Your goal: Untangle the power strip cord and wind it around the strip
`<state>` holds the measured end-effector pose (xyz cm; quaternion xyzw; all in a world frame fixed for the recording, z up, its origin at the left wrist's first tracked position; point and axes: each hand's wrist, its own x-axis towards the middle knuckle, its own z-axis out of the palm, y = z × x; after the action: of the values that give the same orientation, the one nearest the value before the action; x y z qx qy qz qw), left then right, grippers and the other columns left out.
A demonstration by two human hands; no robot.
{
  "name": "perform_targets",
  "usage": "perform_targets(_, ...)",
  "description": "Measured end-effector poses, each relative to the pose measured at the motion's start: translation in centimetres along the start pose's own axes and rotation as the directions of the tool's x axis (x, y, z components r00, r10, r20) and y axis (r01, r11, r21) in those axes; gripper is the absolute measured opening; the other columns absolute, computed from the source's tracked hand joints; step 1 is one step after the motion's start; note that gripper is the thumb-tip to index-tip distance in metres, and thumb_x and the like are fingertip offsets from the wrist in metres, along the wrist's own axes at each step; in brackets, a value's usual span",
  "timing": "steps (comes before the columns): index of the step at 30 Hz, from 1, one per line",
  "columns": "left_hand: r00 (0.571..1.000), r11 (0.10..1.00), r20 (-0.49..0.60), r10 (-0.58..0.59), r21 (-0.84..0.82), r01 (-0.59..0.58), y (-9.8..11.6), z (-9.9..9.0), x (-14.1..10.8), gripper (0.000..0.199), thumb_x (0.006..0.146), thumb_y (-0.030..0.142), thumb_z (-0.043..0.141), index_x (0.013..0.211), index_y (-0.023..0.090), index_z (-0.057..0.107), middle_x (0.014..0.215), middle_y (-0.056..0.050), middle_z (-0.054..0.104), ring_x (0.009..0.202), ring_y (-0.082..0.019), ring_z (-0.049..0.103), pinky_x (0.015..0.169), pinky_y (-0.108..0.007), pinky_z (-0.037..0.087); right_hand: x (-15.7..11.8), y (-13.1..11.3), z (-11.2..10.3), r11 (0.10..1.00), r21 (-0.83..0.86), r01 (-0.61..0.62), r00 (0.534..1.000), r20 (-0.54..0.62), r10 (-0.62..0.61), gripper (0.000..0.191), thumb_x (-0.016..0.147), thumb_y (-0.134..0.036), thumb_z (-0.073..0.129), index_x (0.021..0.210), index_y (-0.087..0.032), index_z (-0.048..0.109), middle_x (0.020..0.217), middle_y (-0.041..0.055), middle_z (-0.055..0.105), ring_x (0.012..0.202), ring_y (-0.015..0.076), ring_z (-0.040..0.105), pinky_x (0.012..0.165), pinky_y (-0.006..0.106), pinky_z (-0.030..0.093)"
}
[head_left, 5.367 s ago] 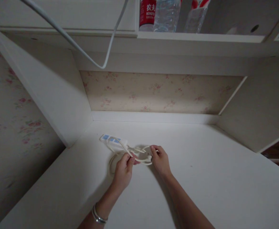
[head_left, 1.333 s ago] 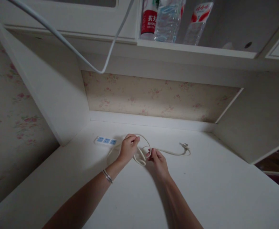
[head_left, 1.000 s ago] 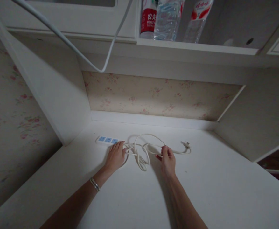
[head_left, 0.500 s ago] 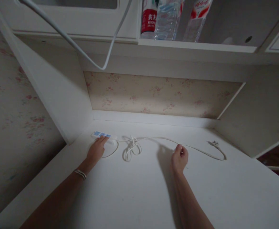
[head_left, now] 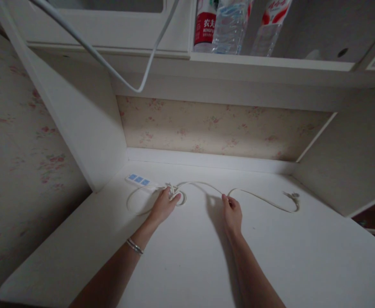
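A white power strip with blue socket faces lies on the desk at the back left. From it runs a white cord, bunched in loops near the middle. My left hand is at these loops, its thumb and fingers closing round part of the bundle. Further right, my right hand pinches the cord between thumb and fingers, just above the desktop. The cord's plug rests on the desk at the right, its prongs pointing up and to the left.
The white desk ends in a low back ledge below flowered wallpaper. Side panels rise left and right. Plastic bottles stand on the shelf above. A pale bent rod or cable hangs in front of the cupboard.
My left hand has left the power strip and moved right to the cord's loops. My right hand has shifted slightly left with the cord, and the plug has moved a little.
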<state>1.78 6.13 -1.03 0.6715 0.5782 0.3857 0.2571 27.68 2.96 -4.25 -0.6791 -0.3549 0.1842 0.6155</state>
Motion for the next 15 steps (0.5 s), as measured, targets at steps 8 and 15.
perform_targets(8, 0.995, 0.988, 0.038, -0.094, -0.116, 0.098, -1.8, 1.2, -0.5, 0.029, 0.077, 0.022, 0.054, 0.103, 0.017, 0.066, 0.1, -0.01, 0.07, 0.095, -0.022, 0.062, 0.089, -0.034, 0.042, 1.0, 0.2, -0.5, 0.988, 0.151, 0.015, 0.971, -0.239, 0.021, 0.052, 0.081, -0.06, 0.05, 0.105, -0.015, 0.063, 0.101, 0.0093, 0.066, 0.096, 0.0213, 0.059, 0.084, 0.033, 0.045)
perform_targets(15, 0.961, 0.822, 0.221, -0.167, -0.507, 0.26, -0.4, -1.7, -2.7, 0.032, 0.072, 0.026, 0.063, 0.101, 0.015, 0.068, 0.1, -0.009, 0.069, 0.093, -0.023, 0.062, 0.088, -0.037, 0.046, 0.9, 0.9, 0.1, 0.982, 0.191, 0.007, 0.985, -0.17, 0.026, 0.056, 0.078, -0.062, 0.051, 0.109, -0.016, 0.061, 0.1, 0.0088, 0.066, 0.092, 0.0205, 0.06, 0.079, 0.034, 0.048)
